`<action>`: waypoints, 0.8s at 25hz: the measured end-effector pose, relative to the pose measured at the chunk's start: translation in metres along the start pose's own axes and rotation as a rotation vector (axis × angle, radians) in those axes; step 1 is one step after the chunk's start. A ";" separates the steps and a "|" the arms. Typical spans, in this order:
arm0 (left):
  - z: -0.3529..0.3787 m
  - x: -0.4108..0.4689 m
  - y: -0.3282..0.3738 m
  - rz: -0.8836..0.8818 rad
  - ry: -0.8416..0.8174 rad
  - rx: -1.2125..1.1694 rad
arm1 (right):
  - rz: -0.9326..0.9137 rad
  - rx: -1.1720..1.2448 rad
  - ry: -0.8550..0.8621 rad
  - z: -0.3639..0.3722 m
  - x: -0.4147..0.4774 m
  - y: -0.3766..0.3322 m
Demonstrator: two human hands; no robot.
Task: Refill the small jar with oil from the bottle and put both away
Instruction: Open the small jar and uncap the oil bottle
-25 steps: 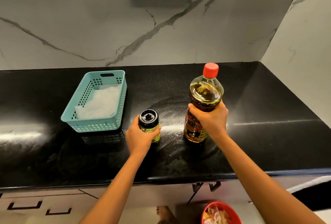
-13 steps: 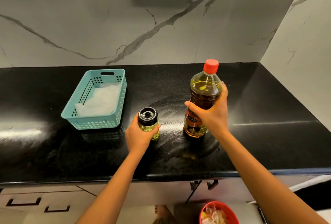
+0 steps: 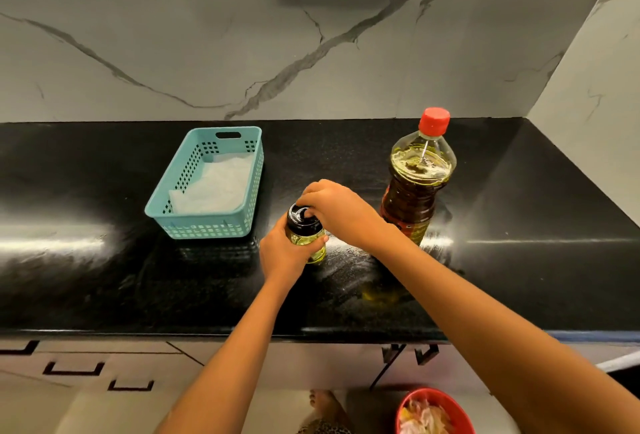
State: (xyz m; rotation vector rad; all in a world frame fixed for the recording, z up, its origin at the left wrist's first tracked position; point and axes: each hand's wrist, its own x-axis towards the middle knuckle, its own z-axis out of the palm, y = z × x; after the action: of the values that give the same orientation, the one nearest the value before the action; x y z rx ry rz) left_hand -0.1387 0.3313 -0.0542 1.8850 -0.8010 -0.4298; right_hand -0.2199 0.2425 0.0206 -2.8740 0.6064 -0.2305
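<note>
Farthest left on our counter [image 3: 104, 277] sits the basket [image 3: 211, 184], with a white liner in it and nothing else; it stands just beside the jar, up and to its left.

Our left hand [image 3: 284, 253] is wrapped around the jar [image 3: 306, 239], fingers closed on its glass body, holding it upright on the counter. A little yellow-green oil shows inside. Our right hand [image 3: 337, 211] comes over from the right, fingertips pinched on the jar's black lid [image 3: 301, 217]. The lid lies directly under those fingers, and the jar's long axis runs straight up, so we judge the coming move is a twist about that axis to unscrew it.

To the right stands the bottle [image 3: 417, 177], upright, red cap [image 3: 434, 120] on, untouched, close behind our right wrist. The right hand is nearer to it. A smear glints on the counter between jar and bottle.
</note>
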 end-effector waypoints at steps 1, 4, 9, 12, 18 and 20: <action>0.000 0.001 0.000 -0.001 0.000 0.001 | 0.003 -0.044 -0.068 0.001 0.007 0.000; 0.000 0.001 -0.001 0.001 0.000 0.004 | 0.023 -0.136 -0.216 0.001 0.022 -0.002; 0.000 0.001 -0.002 -0.011 0.004 0.000 | 0.052 -0.060 -0.148 0.000 0.021 -0.003; 0.001 0.001 -0.003 -0.013 -0.001 0.008 | 0.035 0.002 -0.091 0.000 0.015 -0.004; 0.001 0.001 -0.002 -0.029 0.003 0.004 | 0.016 0.014 -0.096 -0.009 0.013 -0.005; 0.002 0.001 -0.003 -0.033 0.008 0.012 | 0.012 -0.050 -0.141 -0.011 0.017 -0.007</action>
State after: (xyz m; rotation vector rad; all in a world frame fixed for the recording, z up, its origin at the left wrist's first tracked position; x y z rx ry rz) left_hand -0.1375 0.3303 -0.0578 1.9124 -0.7692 -0.4385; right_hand -0.2039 0.2400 0.0351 -2.9020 0.6106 -0.0103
